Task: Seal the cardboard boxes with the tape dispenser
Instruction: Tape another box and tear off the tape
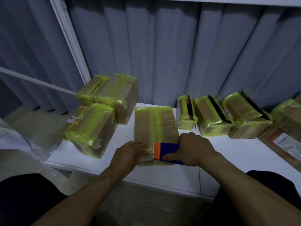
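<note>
"So, how should this strip go down on the middle box [155,126]?"

"Left hand [130,152] lies flat, fingers straight, pressing its near end, low in the centre of the frame. Right hand [193,150] is clamped round the tape dispenser [166,151], orange end against the box, just beside those fingers."

"And the move?"

"I'd pin the box to the counter [236,154], draw the dispenser straight along the seam with even pressure, and smooth behind it against wrinkles. The open boxes [206,108] at the right of the frame wait."
</note>
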A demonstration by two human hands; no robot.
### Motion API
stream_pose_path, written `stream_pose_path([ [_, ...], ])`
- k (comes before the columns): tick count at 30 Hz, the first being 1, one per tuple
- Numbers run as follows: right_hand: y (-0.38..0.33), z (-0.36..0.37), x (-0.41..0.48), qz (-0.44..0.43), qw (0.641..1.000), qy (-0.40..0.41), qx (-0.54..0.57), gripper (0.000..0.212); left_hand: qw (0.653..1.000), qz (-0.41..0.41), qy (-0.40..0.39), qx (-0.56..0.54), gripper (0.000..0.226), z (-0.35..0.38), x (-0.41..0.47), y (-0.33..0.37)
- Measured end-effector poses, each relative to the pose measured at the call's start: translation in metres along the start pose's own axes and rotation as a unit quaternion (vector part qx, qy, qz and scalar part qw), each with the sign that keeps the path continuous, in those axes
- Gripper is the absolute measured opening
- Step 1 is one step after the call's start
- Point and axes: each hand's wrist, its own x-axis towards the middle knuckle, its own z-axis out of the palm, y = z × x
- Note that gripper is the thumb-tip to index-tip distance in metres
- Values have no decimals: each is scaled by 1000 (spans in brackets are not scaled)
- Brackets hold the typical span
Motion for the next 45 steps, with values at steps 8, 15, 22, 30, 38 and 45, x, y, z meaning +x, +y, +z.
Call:
stream_pose_path([
  [8,16,-2,-8,24,998,-8,56,82,999,0,-29,35,31,-15,-1,-9],
  [15,22,5,-8,38,999,13,17,81,994,59,-51,80,34,-23,-1,-4],
  [22,21,10,-1,38,999,-10,10,82,995,53,-70,49,54,-9,1,15],
  [30,24,14,-1,35,999,-19,26,79,993,92,-25,62,32,0,13,19],
  [38,21,19,-3,15,999,-8,51,80,993,95,-4,65,27,-6,13,13],
  [45,19,10,-12,14,998,-22,61,83,996,81,-5,30,25,-12,8,6],
])
